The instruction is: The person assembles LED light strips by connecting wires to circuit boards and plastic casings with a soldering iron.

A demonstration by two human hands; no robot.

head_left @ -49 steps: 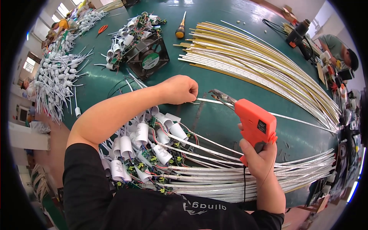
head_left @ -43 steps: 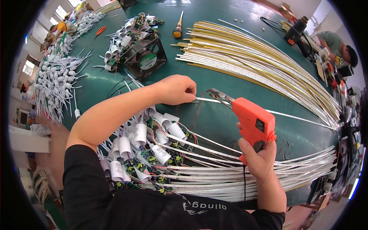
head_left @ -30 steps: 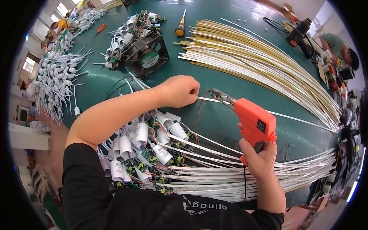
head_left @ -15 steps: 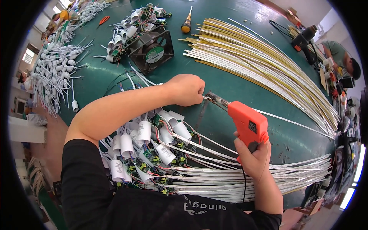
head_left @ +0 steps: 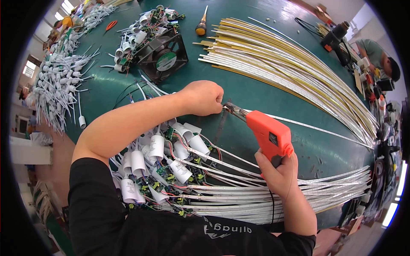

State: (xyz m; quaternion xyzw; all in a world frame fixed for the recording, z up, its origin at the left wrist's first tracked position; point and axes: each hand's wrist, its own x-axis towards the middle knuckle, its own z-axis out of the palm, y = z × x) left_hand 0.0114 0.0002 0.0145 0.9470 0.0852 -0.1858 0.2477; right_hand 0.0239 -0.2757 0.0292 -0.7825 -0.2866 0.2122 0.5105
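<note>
Head view: left hand (head_left: 203,98), mid-frame, fingers closed in a tight pinch, apparently on the left end of one white strip (head_left: 307,125); the exact hold is hidden. Strip: single, running from the fingertips to the right edge of the table. Right hand (head_left: 278,174), right of centre, wrapped closed around the handle of an orange soldering gun (head_left: 270,133), metal tip just beside the left fingertips. Hazards, as judged: a burn, should the tip slip toward the pinch; a poor joint, should the thin strip twist or shift; a snag, should the black cord (head_left: 273,205), lower right of centre, catch on the bundled strips (head_left: 324,190) beneath it. White housings (head_left: 156,146): heaped lower left, near the left forearm.
</note>
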